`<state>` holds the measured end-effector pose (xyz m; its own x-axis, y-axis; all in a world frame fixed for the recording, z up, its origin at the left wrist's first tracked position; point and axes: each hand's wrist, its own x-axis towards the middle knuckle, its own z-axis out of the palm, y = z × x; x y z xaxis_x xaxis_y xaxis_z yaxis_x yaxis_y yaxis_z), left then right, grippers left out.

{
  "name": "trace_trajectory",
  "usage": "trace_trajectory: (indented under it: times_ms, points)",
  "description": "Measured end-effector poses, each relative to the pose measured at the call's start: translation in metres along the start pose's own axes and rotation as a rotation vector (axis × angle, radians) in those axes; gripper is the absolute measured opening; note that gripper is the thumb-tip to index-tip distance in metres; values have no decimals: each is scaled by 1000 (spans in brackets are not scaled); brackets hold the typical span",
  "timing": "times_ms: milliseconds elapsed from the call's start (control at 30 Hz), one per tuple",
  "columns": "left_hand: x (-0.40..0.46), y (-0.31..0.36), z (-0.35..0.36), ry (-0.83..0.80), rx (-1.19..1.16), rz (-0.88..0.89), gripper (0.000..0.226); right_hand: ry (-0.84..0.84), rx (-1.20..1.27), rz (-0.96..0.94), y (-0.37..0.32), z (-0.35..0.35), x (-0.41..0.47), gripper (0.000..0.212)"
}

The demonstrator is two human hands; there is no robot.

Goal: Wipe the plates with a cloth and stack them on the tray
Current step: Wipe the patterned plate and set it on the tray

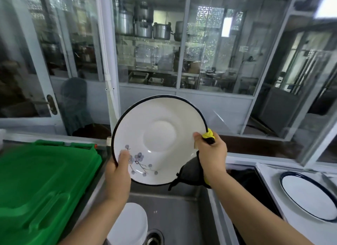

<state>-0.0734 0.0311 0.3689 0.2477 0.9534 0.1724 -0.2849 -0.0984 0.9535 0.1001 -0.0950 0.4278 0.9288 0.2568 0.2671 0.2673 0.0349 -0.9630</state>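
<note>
1. A round white ceramic plate with a thin dark rim and a purple blossom sprig painted near its lower left edge [160,140] is held up above the grey stainless-steel sink [175,208], tilted so that its inner face turns toward the camera.
2. The left hand [118,171] has its grip closed on the plate's lower left rim, with the thumb lying on the painted face and the fingers hidden behind.
3. The right hand [211,153] has its grip closed round a bunched black and yellow cloth [193,171], pressing it against the plate's right rim; the thumb tip rests on the white face.
4. A yellow knot of the cloth pokes out above the fist, and a dark fold hangs down below the wrist, in front of the plate's lower edge.
5. Inside the sink, near its left wall and just beside the round metal drain [154,236], stands a stack of plain white plates [131,224].
6. To the right, a white rectangular tray [266,177] sits on the tabletop and carries a white oval plate with a dark blue rim [308,195].
7. To the left of the sink lies a large green plastic lid with moulded ridges [42,181].
8. Behind the sink, glass partitions [149,44] show shelves of metal pots.
</note>
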Motion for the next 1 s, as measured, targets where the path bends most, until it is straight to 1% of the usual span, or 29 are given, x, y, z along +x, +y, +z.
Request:
trace_trajectory:
  times_ms: [67, 133, 167, 200, 233, 300, 333, 367, 400, 467, 500, 533, 567, 667, 700, 767, 800, 867, 933, 1000]
  points:
    - [1, 3, 1, 67, -49, -21, 29, 22, -29, -23, -3, 5, -3, 20]
    - [3, 7, 2, 83, -67, -59, 28, 70, -65, -86, -4, 7, -6, 9]
    - [4, 8, 3, 82, -77, -82, 28, 94, -83, -136, -6, 7, -8, 12]
    - [6, 8, 3, 78, -89, -103, 27, 114, -111, -219, -8, 6, -10, 24]
    - [8, 8, 3, 72, -97, -120, 27, 134, -159, -361, -10, 5, -11, 36]
    - [12, 8, 5, 54, -87, -151, 27, 135, -339, -746, -17, 6, -10, 50]
    - [12, 8, 7, 45, -75, -163, 27, 101, -477, -906, -22, 11, -9, 54]
    - [13, 8, 9, 40, -68, -167, 28, 32, -632, -1007, -25, 17, -9, 57]
    - [14, 9, 10, 39, -61, -160, 30, -58, -797, -1038, -27, 25, -9, 60]
    - [15, 10, 14, 27, -33, -130, 32, -251, -1076, -936, -25, 41, -15, 66]
    - [15, 12, 15, 15, -17, -108, 32, -309, -1118, -868, -21, 48, -19, 70]
    - [16, 14, 17, 4, -1, -85, 31, -337, -1096, -826, -18, 53, -21, 73]
    - [16, 16, 18, -5, 15, -67, 29, -355, -1016, -822, -17, 57, -24, 71]
    - [20, 23, 20, -2, 37, -46, 24, -410, -781, -988, -10, 62, -30, 47]
    - [22, 25, 21, 3, 41, -45, 24, -473, -751, -1029, -7, 60, -32, 45]
    - [27, 30, 20, -1, 38, -40, 25, -614, -729, -1045, -1, 50, -32, 55]
    - [30, 33, 20, -11, 30, -32, 26, -654, -740, -1054, 2, 43, -30, 59]
    - [32, 35, 19, -36, 20, -22, 27, -664, -823, -1111, 4, 29, -24, 57]
    - [32, 35, 19, -55, 13, -33, 25, -618, -920, -1175, 3, 17, -17, 52]
    - [32, 33, 18, -68, 34, -34, 17, -545, -983, -1196, 2, 10, -11, 46]
